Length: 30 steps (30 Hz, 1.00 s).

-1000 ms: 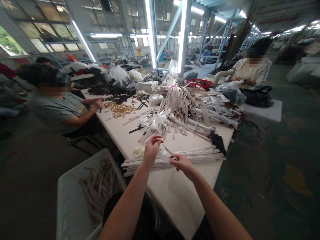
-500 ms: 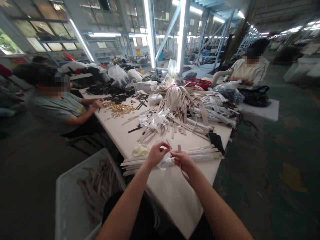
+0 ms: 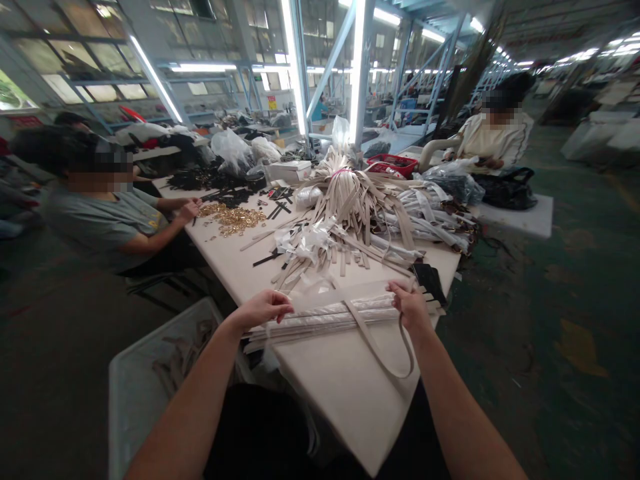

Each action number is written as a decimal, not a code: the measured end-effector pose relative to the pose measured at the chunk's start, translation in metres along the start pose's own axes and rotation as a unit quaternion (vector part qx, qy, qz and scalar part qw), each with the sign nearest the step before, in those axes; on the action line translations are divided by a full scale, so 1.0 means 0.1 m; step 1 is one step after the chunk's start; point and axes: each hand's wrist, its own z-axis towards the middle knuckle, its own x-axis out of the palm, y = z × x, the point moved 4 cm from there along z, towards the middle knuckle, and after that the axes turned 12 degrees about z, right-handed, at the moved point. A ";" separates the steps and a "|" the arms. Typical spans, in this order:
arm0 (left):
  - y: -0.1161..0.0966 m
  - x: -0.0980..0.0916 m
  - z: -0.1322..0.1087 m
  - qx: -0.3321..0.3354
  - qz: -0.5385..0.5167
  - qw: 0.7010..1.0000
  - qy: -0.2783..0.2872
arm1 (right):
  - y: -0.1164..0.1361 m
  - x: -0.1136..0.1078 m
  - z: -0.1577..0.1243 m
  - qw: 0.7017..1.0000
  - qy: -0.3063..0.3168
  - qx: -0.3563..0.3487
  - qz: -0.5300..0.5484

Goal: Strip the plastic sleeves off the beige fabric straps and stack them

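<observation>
Between my two hands a clear plastic film (image 3: pixel 345 293) is stretched out just above the near part of the table. My left hand (image 3: pixel 265 308) pinches its left end, and my right hand (image 3: pixel 411 303) is closed at its right end. A beige strap (image 3: pixel 377 357) hangs in a loop below my right hand; one end runs up to that hand, while the other lies at the film. Whether my right fingers grip the strap too is hard to see. Beneath the film lie several plastic-wrapped strips (image 3: pixel 320 323), side by side across the table.
A large heap of beige straps (image 3: pixel 347 200) covers the table's middle, with gold metal pieces (image 3: pixel 233 219) to its left. On the floor at left stands a white bin (image 3: pixel 120 387) holding straps. A black item (image 3: pixel 429 281) lies at the right edge. Two co-workers sit nearby.
My hands have moved apart, left hand leftward and right hand rightward, spreading the plastic film between them. The beige strap now hangs in a wider loop over the table.
</observation>
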 end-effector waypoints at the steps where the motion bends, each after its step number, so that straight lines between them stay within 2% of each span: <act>1: 0.03 -0.12 -0.03 -0.012 0.003 1.000 -0.001 | 0.03 -0.08 0.05 1.000 -0.015 -0.008 0.010; 5: 0.26 -0.68 0.00 -0.060 0.031 0.997 -0.028 | 0.08 -0.31 0.17 0.998 -0.059 -0.016 0.024; 9: 0.44 -1.28 0.31 -0.094 0.092 0.976 -0.175 | 0.04 -0.34 0.16 0.998 -0.058 0.010 -0.010; 12: 0.36 -1.57 0.55 -0.115 0.161 0.920 -0.337 | -0.02 -0.29 0.09 0.998 -0.050 0.029 -0.034; 14: 0.22 -1.64 0.62 -0.114 0.158 0.857 -0.477 | -0.09 -0.24 0.02 0.997 -0.046 0.037 -0.047; 15: 0.14 -1.61 0.63 -0.105 0.148 0.825 -0.535 | -0.13 -0.21 -0.03 0.997 -0.041 0.041 -0.055; 17: -0.01 -1.39 0.65 -0.076 0.133 0.784 -0.602 | -0.24 -0.14 -0.14 0.996 -0.034 0.041 -0.069; 18: -0.07 -1.19 0.66 -0.061 0.133 0.780 -0.609 | -0.31 -0.11 -0.20 0.996 -0.033 0.037 -0.072; 20: -0.14 -0.63 0.66 -0.025 0.128 0.798 -0.589 | -0.44 -0.04 -0.32 0.996 -0.037 0.025 -0.072; 21: -0.14 -0.28 0.65 -0.002 0.118 0.821 -0.559 | -0.50 -0.01 -0.37 0.997 -0.040 0.017 -0.071; 23: -0.11 0.50 0.65 0.071 0.008 0.896 -0.438 | -0.61 0.05 -0.45 0.996 -0.043 0.005 -0.075; 25: -0.05 1.24 0.64 0.086 -0.079 0.944 -0.309 | -0.69 0.09 -0.51 0.996 -0.043 -0.001 -0.083; 26: -0.03 1.55 0.64 0.078 -0.117 0.958 -0.251 | -0.73 0.11 -0.54 0.995 -0.041 -0.001 -0.087; 28: 0.03 1.99 0.67 0.035 -0.232 0.954 -0.187 | -0.79 0.16 -0.62 0.996 -0.024 0.010 -0.087; 30: 0.05 2.21 0.74 0.007 -0.364 0.920 -0.144 | -0.87 0.23 -0.71 0.997 0.005 0.032 -0.074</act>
